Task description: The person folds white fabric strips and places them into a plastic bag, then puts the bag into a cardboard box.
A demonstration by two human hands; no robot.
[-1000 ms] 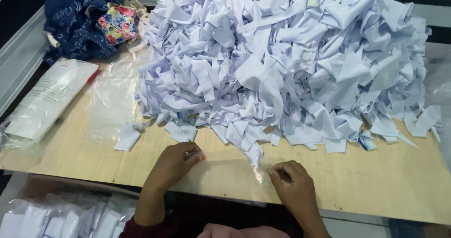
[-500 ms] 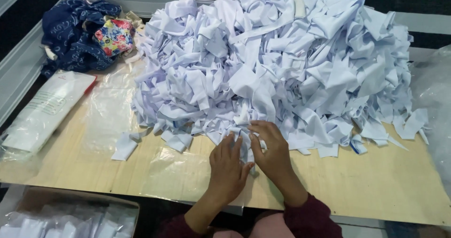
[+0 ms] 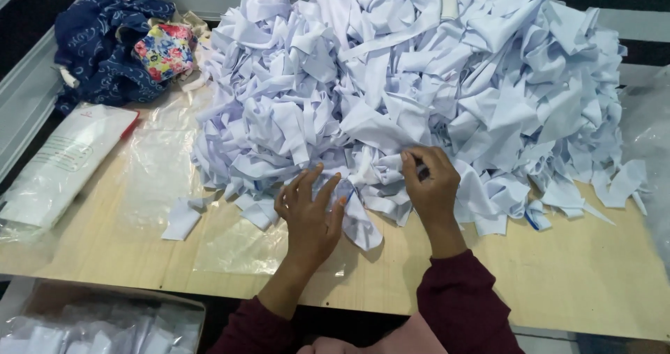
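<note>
- Your left hand lies spread on white cloth strips at the pile's near edge.
- Your right hand pinches a strip just beside it.
- Most of the pile looks unsorted.

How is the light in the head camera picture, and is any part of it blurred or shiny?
Head view: soft, even light from above, with only faint shadows under the left hand and right hand. The pile of white cloth pieces looks bright but keeps its folds. The clear plastic sheet on the wooden table shows mild glare. The picture is sharp overall; the box at the bottom left is dim and hazy.
</note>
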